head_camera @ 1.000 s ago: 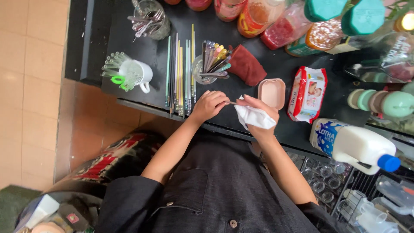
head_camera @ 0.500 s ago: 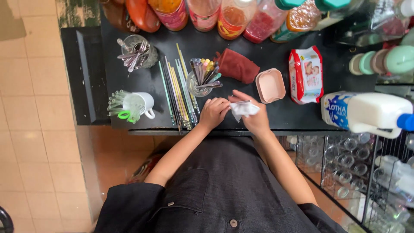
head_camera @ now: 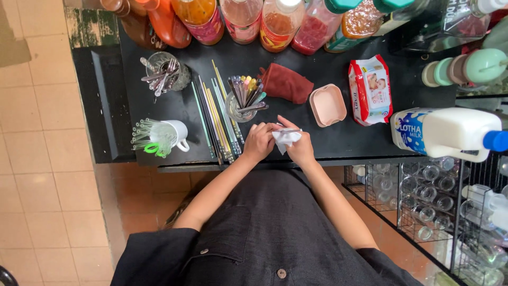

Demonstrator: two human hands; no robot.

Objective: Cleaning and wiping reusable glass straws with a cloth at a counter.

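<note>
**A:** What lies to the left of the hands?

**B:** Tan floor tiles (head_camera: pixel 32 132), then the black counter (head_camera: pixel 174 108). On it, a white mug (head_camera: pixel 174 135) of clear straws, a glass of metal cutlery (head_camera: pixel 166 71) farther back, and a row of long straws (head_camera: pixel 214 119) just beside the left hand (head_camera: pixel 258 142).

**A:** And the hands themselves?

**B:** Together at the counter's near edge. The right hand (head_camera: pixel 300 148) is closed on a white tissue (head_camera: pixel 287 139); the left hand pinches a thin metal utensil (head_camera: pixel 288 129) that crosses the tissue.

**A:** Beyond and to the right?

**B:** A glass of coloured spoons (head_camera: pixel 244 98), a dark red cloth (head_camera: pixel 286 85), a pink dish (head_camera: pixel 328 105), a wipes packet (head_camera: pixel 370 90), a milk jug (head_camera: pixel 450 132) lying on its side, bottles (head_camera: pixel 280 24) along the back, and a wire rack of glasses (head_camera: pixel 423 201) below.
</note>
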